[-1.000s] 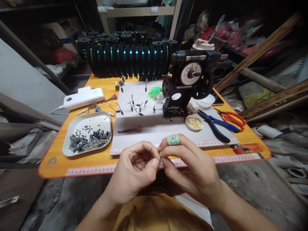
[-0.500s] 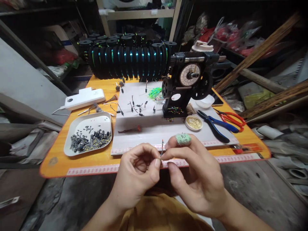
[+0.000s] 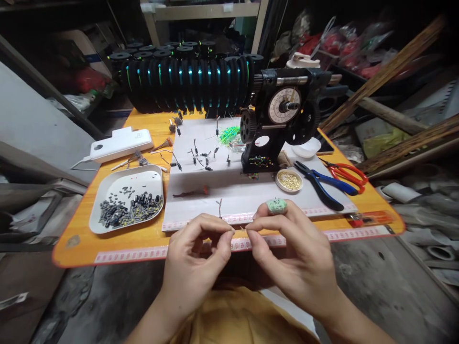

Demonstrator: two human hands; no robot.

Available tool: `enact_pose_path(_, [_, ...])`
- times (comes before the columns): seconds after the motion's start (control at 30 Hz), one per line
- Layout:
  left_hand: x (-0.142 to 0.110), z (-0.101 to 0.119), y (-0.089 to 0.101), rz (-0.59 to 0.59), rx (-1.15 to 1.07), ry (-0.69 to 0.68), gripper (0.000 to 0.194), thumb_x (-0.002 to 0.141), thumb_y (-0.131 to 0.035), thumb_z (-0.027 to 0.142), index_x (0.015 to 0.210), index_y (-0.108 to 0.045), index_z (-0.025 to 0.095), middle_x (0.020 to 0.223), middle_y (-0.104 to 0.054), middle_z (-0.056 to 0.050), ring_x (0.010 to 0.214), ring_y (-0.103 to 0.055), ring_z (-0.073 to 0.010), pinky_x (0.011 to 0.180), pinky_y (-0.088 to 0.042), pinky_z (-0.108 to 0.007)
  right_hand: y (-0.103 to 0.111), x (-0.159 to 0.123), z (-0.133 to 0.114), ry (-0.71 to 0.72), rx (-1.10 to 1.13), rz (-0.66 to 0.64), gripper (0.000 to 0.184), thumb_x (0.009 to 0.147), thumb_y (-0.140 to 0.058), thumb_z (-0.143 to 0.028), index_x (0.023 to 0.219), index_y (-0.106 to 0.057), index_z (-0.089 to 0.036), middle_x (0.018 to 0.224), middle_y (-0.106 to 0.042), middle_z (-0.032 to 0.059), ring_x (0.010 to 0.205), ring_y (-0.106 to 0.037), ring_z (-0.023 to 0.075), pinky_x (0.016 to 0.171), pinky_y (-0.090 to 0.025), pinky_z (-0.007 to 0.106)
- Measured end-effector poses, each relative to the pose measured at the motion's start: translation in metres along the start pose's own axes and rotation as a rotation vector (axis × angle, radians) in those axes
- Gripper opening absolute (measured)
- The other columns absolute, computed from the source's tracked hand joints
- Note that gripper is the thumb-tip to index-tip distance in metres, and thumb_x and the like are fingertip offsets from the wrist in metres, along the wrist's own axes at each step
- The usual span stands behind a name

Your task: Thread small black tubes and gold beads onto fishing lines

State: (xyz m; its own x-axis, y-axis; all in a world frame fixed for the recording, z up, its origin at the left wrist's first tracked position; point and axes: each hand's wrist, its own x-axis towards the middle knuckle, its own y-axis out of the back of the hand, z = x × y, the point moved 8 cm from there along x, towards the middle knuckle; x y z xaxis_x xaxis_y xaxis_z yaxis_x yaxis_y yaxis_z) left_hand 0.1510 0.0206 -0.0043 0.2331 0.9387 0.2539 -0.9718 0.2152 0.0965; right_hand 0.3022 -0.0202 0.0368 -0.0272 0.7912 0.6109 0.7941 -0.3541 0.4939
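Observation:
My left hand (image 3: 204,246) is closed in a pinch at the table's front edge. A thin dark strand with a reddish tip (image 3: 220,208) sticks up behind its index finger, its lower end hidden by the fingers. My right hand (image 3: 287,239) faces it, a small gap away, with thumb and index finger pressed together. A very fine thread-like bit (image 3: 243,229) shows between the two pairs of fingertips; what the right fingers grip is too small to name. Green speckled tape (image 3: 276,205) wraps one right finger.
A white tray (image 3: 93,210) of small grey and black parts stands left. A black geared device with a dial (image 3: 285,106) holds a row of black spools (image 3: 186,88). Right are a dish of gold beads (image 3: 289,181), blue-handled pliers (image 3: 322,184) and red-handled pliers (image 3: 347,174).
The dark strand has shifted left, from between the hands to above my left hand. My right thumb has closed against the index finger. The view has turned slightly.

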Motion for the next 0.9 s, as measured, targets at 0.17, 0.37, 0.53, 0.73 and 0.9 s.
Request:
enact_pose_path(0.17, [0.004, 0.001, -0.008, -0.089, 0.035, -0.021, 0.018, 0.088, -0.067, 0.012, 0.101, -0.068, 0.024, 0.079, -0.069, 0.002, 0.068, -0.065, -0.0106, 0.058, -0.053, -0.017, -0.004, -0.001, 0.008, -0.056, 0.043, -0.066, 0.011, 0.09, -0.061, -0.005, 0.094, -0.063, -0.016, 0.084, -0.051, 0.0022, 0.078, -0.052, 0.0129, 0.066, -0.045, 0.023])
enact_pose_path(0.37, [0.007, 0.03, -0.019, -0.191, 0.394, -0.408, 0.011, 0.088, -0.064, 0.003, 0.093, -0.07, 0.011, 0.073, -0.067, -0.005, 0.063, -0.062, -0.0118, 0.053, -0.048, -0.02, -0.01, -0.004, 0.016, -0.123, 0.069, -0.17, 0.01, 0.094, -0.056, -0.008, 0.091, -0.059, -0.016, 0.082, -0.048, 0.0011, 0.076, -0.05, 0.0132, 0.065, -0.042, 0.025])
enact_pose_path(0.53, [0.0, 0.033, -0.026, -0.189, 0.629, -0.593, 0.008, 0.09, -0.065, 0.007, 0.094, -0.063, 0.013, 0.075, -0.068, -0.005, 0.066, -0.06, -0.0158, 0.062, -0.05, -0.028, -0.012, -0.004, 0.017, -0.137, 0.086, -0.194, 0.011, 0.094, -0.054, -0.008, 0.089, -0.055, -0.017, 0.084, -0.05, 0.0015, 0.078, -0.048, 0.0137, 0.068, -0.041, 0.025])
enact_pose_path(0.73, [-0.001, 0.031, -0.02, -0.096, 0.45, -0.558, 0.019, 0.083, -0.068, -0.003, 0.094, -0.062, 0.012, 0.079, -0.069, -0.005, 0.072, -0.064, -0.0135, 0.067, -0.055, -0.023, -0.017, -0.007, 0.026, -0.271, 0.201, -0.205, 0.01, 0.097, -0.053, -0.014, 0.09, -0.056, -0.021, 0.085, -0.05, -0.0005, 0.073, -0.047, 0.0121, 0.064, -0.041, 0.024])
enact_pose_path(0.9, [-0.001, 0.024, -0.011, 0.021, 0.304, -0.474, 0.023, 0.081, -0.07, -0.003, 0.095, -0.066, 0.014, 0.08, -0.069, -0.002, 0.072, -0.067, -0.0116, 0.064, -0.055, -0.02, -0.024, -0.013, 0.033, -0.41, 0.339, -0.209, 0.007, 0.098, -0.056, -0.021, 0.092, -0.059, -0.023, 0.088, -0.053, -0.0009, 0.08, -0.052, 0.0124, 0.069, -0.044, 0.023])
